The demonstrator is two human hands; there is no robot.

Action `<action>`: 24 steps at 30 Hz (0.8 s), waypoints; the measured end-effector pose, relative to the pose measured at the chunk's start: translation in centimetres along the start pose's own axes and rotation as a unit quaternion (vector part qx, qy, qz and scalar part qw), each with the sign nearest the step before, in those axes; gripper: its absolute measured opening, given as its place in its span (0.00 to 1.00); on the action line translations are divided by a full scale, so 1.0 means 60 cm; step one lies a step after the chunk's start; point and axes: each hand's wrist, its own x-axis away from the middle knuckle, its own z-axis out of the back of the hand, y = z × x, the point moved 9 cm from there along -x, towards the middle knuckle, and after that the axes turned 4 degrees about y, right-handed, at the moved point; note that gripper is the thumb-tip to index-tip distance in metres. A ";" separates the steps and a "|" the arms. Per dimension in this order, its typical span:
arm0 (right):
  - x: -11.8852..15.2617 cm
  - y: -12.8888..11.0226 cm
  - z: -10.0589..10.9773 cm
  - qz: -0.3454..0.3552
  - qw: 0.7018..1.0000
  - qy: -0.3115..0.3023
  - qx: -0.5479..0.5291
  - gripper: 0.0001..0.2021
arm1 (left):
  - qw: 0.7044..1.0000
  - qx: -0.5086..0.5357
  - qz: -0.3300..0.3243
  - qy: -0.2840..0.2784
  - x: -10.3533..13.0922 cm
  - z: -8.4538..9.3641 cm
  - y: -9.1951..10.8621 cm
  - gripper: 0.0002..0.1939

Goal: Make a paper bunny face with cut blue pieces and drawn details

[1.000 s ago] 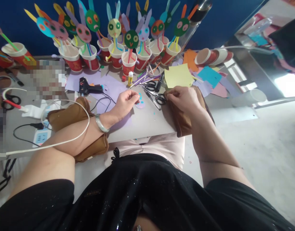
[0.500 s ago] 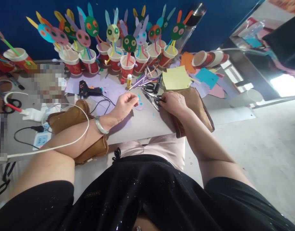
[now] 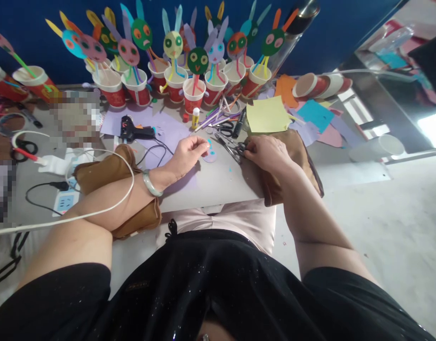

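My left hand [image 3: 189,155], a bracelet on its wrist, is closed in a pinch above the table. Whatever its fingertips hold is too small to make out. Just beyond them lies a light purple paper disc [image 3: 210,157] with small blue pieces on it. My right hand [image 3: 267,150] rests on the front of a brown padded cushion [image 3: 303,163], its fingers curled at the handles of a pair of scissors [image 3: 236,148]. The scissors' blades point away to the left on the table. A slim metal tool [image 3: 225,147] lies beside them.
Several rabbit-faced puppets stand in paper cups [image 3: 194,97] along the back. A glue gun [image 3: 136,130] with its black cable, a glue stick [image 3: 195,118] and yellow paper [image 3: 268,114] lie nearer. A white cable [image 3: 131,175] crosses over my left forearm, near a power strip [image 3: 64,201].
The whole view has shifted slightly, moving the table items to the right. Both hands keep nearly the same pose, with the right still at the scissors' handles.
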 end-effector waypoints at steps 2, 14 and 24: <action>-0.001 0.007 -0.005 0.006 1.000 -0.001 -0.016 0.15 | 1.000 0.004 -0.003 -0.001 -0.002 0.000 -0.002 0.15; -0.014 -0.025 -0.014 0.043 0.993 -0.080 0.077 0.17 | 0.997 -0.015 -0.072 0.032 -0.016 0.013 0.007 0.11; -0.028 -0.005 -0.002 0.074 0.994 -0.077 -0.021 0.13 | 0.990 0.002 -0.131 0.059 -0.047 0.003 0.069 0.11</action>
